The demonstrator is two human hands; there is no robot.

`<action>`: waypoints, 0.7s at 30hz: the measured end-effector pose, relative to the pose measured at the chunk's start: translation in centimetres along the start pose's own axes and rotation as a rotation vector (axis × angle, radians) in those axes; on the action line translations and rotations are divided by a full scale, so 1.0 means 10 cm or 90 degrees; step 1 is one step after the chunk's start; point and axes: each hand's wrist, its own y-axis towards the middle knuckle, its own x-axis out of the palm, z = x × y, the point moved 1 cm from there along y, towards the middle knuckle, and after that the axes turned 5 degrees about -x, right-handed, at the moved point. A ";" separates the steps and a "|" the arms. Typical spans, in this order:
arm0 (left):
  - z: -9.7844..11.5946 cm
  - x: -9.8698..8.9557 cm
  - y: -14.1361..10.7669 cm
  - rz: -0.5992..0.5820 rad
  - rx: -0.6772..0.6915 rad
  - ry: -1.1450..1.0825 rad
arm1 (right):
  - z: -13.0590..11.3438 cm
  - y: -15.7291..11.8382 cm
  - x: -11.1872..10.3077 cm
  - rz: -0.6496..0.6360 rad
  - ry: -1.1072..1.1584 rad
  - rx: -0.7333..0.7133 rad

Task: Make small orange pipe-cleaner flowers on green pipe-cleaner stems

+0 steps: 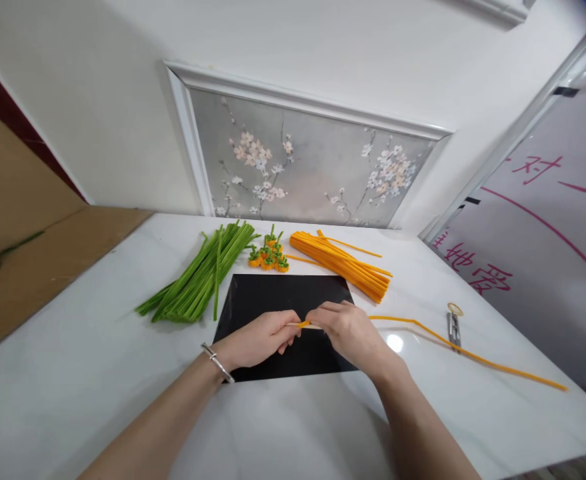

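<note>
Above the black mat (287, 293), my left hand (267, 337) pinches a thin pale stick (315, 327). A small part of an orange pipe cleaner (493, 363) is wrapped around the stick between my hands. My right hand (340, 330) is closed over that pipe cleaner, and its long free length trails to the right across the table. My fingers hide most of the stick. Just beyond the mat sits a cluster of small orange loops with green tops (269, 255), apparently shaped from pipe cleaners.
A bundle of green pipe cleaners (197, 280) lies left of the mat, an orange bundle (343, 263) behind it to the right. Small metal snips (453, 328) lie at the right on the white table (173, 407). Cardboard (73, 253) stands left; a whiteboard (537, 220) right.
</note>
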 end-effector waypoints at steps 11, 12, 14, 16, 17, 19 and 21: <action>0.11 -0.03 -0.12 -0.200 -0.006 -0.100 | 0.25 -0.07 -0.19 -0.053 0.478 0.069; 0.14 -0.03 -0.13 -0.203 -0.004 -0.125 | 0.27 -0.08 -0.18 -0.051 0.509 0.072; 0.18 -0.03 -0.14 -0.176 0.004 -0.157 | 0.26 -0.06 -0.16 0.029 0.517 0.088; 0.20 -0.03 -0.13 -0.120 0.023 -0.162 | 0.18 -0.02 -0.10 0.119 0.458 0.100; 0.20 -0.03 -0.12 -0.084 0.035 -0.155 | 0.13 0.01 -0.06 0.154 0.420 0.101; 0.19 -0.02 -0.10 0.001 0.055 -0.112 | 0.00 0.06 0.04 0.131 0.329 0.086; 0.16 -0.01 -0.07 0.095 0.067 -0.025 | -0.11 0.08 0.12 0.092 0.214 0.070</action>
